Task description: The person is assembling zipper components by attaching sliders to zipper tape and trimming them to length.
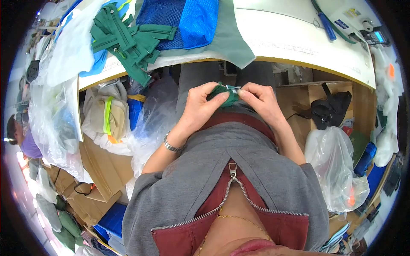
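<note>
In front of my waist, below the table edge, both hands work on a dark green fabric strip [230, 99]. It looks like the zipper strips on the table. My left hand [201, 103] is closed, pinching the bunched green cloth between thumb and fingers. Close beside it, my right hand [261, 99] is closed too, its thumb and forefinger pinching the strip's other end at a small pale, shiny piece [233, 88], too small to make out. Above my hands, at the left of the table, lies a tangled pile of green zipper strips [124, 36].
Blue mesh fabric [164, 21] and green-grey cloth [235, 45] lie on the white table [286, 32]. A blue-handled tool [327, 27] is at the far right. Cardboard boxes [102, 170], clear plastic bags [331, 158] and a black strap bundle [331, 109] crowd both sides.
</note>
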Tool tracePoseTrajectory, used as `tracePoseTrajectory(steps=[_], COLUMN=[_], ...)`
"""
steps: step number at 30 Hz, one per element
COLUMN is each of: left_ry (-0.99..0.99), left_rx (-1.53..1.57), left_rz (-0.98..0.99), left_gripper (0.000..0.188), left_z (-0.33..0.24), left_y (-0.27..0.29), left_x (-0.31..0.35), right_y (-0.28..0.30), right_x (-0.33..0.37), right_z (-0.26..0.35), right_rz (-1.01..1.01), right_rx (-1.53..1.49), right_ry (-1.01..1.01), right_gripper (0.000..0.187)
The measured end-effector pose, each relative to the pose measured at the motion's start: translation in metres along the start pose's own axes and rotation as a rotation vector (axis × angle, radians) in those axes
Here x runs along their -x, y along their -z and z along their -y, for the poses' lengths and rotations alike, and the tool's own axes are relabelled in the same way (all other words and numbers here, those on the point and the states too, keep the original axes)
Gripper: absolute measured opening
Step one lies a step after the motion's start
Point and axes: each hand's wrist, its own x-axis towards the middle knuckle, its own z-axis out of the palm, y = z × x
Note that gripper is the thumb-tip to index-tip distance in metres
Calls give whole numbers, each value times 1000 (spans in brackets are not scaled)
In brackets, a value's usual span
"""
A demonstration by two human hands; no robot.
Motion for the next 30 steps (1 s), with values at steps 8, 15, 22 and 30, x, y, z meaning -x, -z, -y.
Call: tracePoseTrajectory(steps=[8, 15, 22, 30], left_ry=[133, 380, 299, 293], left_rx=[211, 474, 646, 555], left_rz=[55, 208, 120, 166], left_gripper=[11, 10, 15, 19], left_z=[0, -4, 3, -4], left_y=[-2, 24, -3, -23], left_x=[-4, 6, -11, -20], right_y=[-6, 59, 86, 94], right_x=[4, 3, 41, 68], right_z=[5, -14, -68, -142], right_rz=[-100, -684, -602, -759], right_rx=[-86, 333, -238, -400], right_ry=[104, 221, -243, -394], right_gripper=[13, 5, 16, 15])
